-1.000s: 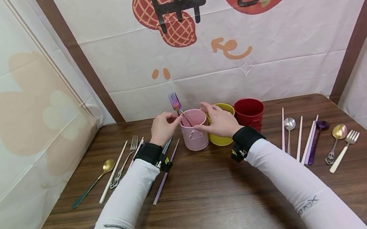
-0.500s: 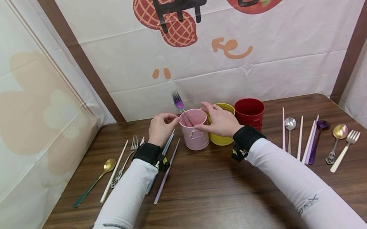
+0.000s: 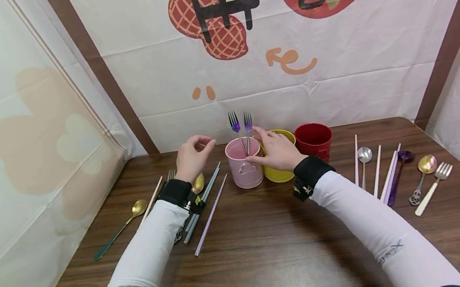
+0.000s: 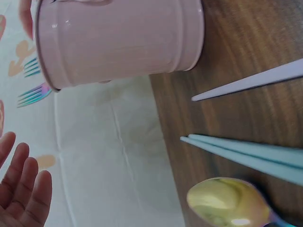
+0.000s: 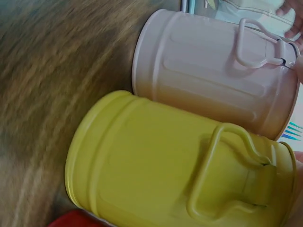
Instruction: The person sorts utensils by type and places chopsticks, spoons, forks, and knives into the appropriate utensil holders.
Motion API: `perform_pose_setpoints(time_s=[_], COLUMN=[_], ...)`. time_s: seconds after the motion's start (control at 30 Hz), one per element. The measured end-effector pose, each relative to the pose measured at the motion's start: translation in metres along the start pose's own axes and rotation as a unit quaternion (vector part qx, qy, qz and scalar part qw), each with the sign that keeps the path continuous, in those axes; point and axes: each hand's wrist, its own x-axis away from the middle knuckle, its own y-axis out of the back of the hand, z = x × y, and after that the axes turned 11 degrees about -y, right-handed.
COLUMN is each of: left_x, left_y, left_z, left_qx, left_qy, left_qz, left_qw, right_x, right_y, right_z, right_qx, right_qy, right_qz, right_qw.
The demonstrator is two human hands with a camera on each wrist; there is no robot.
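A pink metal bucket (image 3: 245,175) holds two forks with purple, rainbow-tinted heads; their tines rise above the rim, one left fork (image 3: 233,121) and one right fork (image 3: 248,121). My right hand (image 3: 277,150) holds this bucket at its rim, thumb in front and fingers behind, reaching across the yellow bucket (image 3: 278,174). Left of the pink bucket, my left hand (image 3: 194,158) hovers with nothing in it, its fingers (image 4: 40,198) loosely bent and apart from the forks. Below that hand lie a gold spoon (image 3: 198,183) and two blue-grey chopsticks (image 3: 203,205).
A red bucket (image 3: 313,136) stands right of the yellow one. Leftward lie a lilac chopstick (image 3: 211,215), a green-handled gold spoon (image 3: 139,207) and a partly hidden silver fork (image 3: 171,174). Rightward are chopsticks, a silver spoon (image 3: 364,155), purple spoon (image 3: 406,156), gold spoon (image 3: 427,164) and white-handled fork (image 3: 432,187).
My left hand has let go of a fork at the pink bucket and moved left. The forks have swung to the right inside the bucket. My right hand stays at the rim.
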Motion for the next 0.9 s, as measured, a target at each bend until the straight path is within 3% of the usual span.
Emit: perform_pose_setpoints(time_s=[0.13, 0.3, 0.47, 0.6, 0.73, 0.83, 0.9], left_x=[-0.007, -0.016, -0.027, -0.034, -0.037, -0.038, -0.038], left_y=[0.001, -0.005, -0.017, -0.032, -0.049, -0.064, -0.073], left_z=[-0.006, -0.018, -0.038, -0.062, -0.083, -0.089, -0.090], left_qx=[0.009, 0.002, -0.039, -0.017, 0.015, 0.000, -0.036], left_qy=[-0.025, -0.059, -0.125, -0.136, -0.109, -0.105, -0.118], left_qz=[0.007, 0.027, 0.079, 0.128, 0.183, 0.226, 0.253], left_qw=[0.9996, 0.9979, 0.9882, 0.9822, 0.9770, 0.9685, 0.9596], right_x=[0.004, 0.015, 0.035, 0.053, 0.071, 0.082, 0.087], right_y=[0.007, 0.027, 0.051, 0.069, 0.082, 0.087, 0.087], right_z=[-0.007, -0.028, -0.059, -0.085, -0.114, -0.134, -0.144], right_qx=[0.003, -0.023, -0.051, -0.064, -0.052, -0.014, 0.024], right_qy=[0.016, 0.038, 0.040, 0.005, -0.072, -0.143, -0.180], right_qz=[-0.028, -0.104, -0.198, -0.243, -0.234, -0.180, -0.124], right_qw=[0.9995, 0.9936, 0.9780, 0.9680, 0.9682, 0.9732, 0.9756])
